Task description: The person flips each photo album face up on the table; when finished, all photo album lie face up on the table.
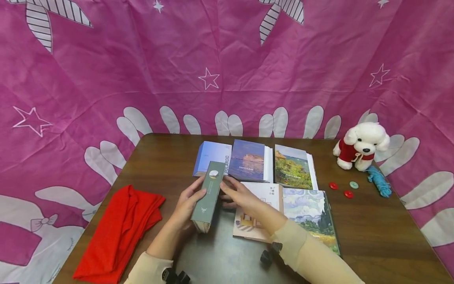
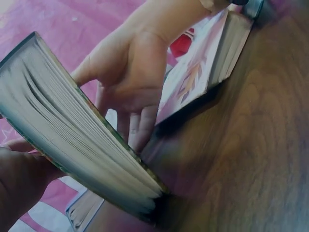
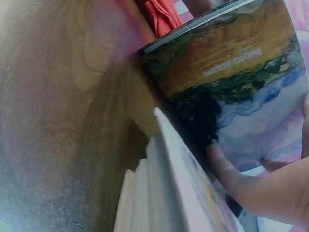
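Step in hand: a green album [image 1: 209, 195] is held upright on its edge on the tabletop [image 1: 372, 232], spine up, at the left end of the near row of albums.
Left hand [image 1: 186, 207]: fingers are curled round the green album's left cover, gripping it.
Right hand [image 1: 239, 193]: fingers are laid straight against the album's right cover, steadying it; nothing is pinched.
Neighbours: a white album [image 1: 257, 215] lies just right of it, a landscape album [image 1: 312, 217] beyond.
Next move, judged: the album would need lowering flat beside the white one, edges aligned.
Elsewhere: a red cloth [image 1: 120, 232] lies at left.
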